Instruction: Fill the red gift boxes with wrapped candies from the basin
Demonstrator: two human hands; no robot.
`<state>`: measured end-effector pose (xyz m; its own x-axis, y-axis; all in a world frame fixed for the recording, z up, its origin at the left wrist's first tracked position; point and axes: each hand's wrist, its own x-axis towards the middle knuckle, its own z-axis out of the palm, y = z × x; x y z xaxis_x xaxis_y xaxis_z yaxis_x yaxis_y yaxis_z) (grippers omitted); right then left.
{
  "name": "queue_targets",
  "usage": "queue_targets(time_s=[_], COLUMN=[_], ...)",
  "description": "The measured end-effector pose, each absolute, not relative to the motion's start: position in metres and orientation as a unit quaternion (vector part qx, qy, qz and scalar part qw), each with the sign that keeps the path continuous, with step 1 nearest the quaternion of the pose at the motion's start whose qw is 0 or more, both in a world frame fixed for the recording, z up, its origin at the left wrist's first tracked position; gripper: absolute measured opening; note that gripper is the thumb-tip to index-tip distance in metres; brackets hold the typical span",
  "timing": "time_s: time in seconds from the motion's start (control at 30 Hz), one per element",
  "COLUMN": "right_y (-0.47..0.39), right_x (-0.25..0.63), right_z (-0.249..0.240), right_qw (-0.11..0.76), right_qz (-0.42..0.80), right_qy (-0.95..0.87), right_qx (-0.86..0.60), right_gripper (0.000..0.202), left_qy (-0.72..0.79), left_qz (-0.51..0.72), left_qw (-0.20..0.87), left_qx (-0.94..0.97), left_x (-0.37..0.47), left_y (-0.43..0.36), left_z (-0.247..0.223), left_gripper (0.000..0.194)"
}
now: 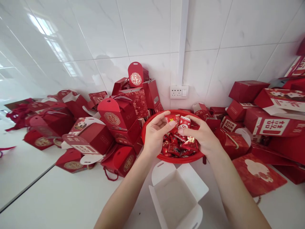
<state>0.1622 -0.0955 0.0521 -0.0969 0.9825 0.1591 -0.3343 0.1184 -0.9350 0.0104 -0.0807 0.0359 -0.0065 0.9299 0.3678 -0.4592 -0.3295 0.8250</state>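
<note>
A round red basin (177,160) holds several small red-wrapped packets (175,150). Over its left side is my left hand (156,132), thumb and fingers closed on a red packet (170,120) with some yellow on it. My right hand (200,133) is over the right side, pinching a red and white packet (184,123) between thumb and fingers. The two packets are side by side above the others. Just in front of the basin stands an open box (176,197), its white inside showing, flaps spread and nothing in it.
Red gift boxes (116,116) are piled left of the basin, and more boxes (269,124) are heaped at the right. A flat red box (259,173) lies near my right forearm. Behind are a white tiled wall (147,28) and a socket (179,92).
</note>
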Motion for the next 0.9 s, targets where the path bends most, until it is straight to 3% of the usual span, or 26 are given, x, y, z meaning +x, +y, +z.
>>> queue_targets(time_s=[0.23, 0.53, 0.9], right_y=[-0.100, -0.098, -0.102], right_x=[0.154, 0.172, 0.179], right_z=[0.049, 0.059, 0.057], right_qw=[0.621, 0.630, 0.635], right_qz=[0.508, 0.493, 0.441], right_qy=[-0.512, -0.491, -0.542], right_qx=[-0.307, -0.344, -0.330], right_gripper=[0.025, 0.017, 0.014], left_qy=[0.239, 0.276, 0.271], left_qz=[0.674, 0.585, 0.635], left_qw=[0.527, 0.571, 0.482], left_qx=[0.460, 0.506, 0.539], left_x=[0.019, 0.005, 0.006], left_y=[-0.089, -0.085, -0.092], left_z=[0.035, 0.044, 0.045], left_gripper=[0.029, 0.025, 0.022])
